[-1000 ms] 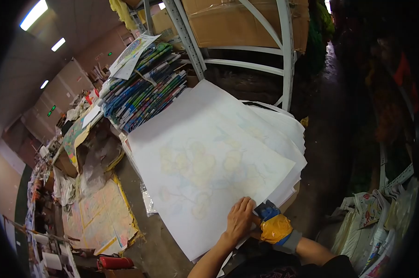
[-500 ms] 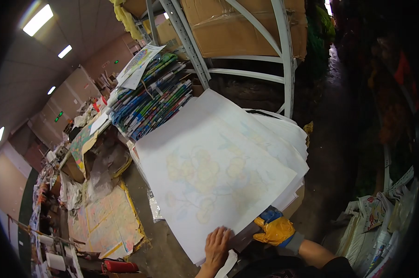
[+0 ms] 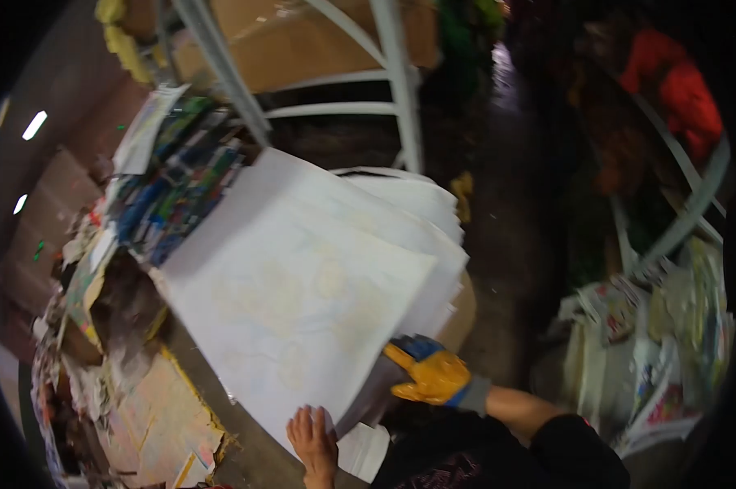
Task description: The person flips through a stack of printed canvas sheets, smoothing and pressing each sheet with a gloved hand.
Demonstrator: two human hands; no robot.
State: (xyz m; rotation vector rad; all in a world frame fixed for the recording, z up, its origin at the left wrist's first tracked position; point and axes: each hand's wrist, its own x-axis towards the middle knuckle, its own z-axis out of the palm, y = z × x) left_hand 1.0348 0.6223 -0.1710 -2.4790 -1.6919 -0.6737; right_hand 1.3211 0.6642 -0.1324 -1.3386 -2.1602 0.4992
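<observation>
A stack of large white paper sheets [image 3: 303, 269] lies in front of me, with a faint floral pattern showing through the top sheet. My left hand [image 3: 312, 440], bare, rests its outstretched fingers on the near edge of that sheet. At the stack's right edge is my right hand [image 3: 431, 376], in a yellow-and-blue work glove. Its thumb and fingers are apart, and the fingertips are at the sheet edge. Whether they touch the paper is blurred.
Folded colourful material [image 3: 188, 171] is piled beyond the stack on the left. A metal rack [image 3: 404, 90] with a cardboard box [image 3: 327, 41] stands behind. Packed bundles [image 3: 628, 350] are at the right. A patterned sheet [image 3: 156, 416] lies at lower left.
The view has swung right, so the scene sits further left. My right hand has drawn back a little from the sheet edge, showing more of the glove. My left hand stays on the paper.
</observation>
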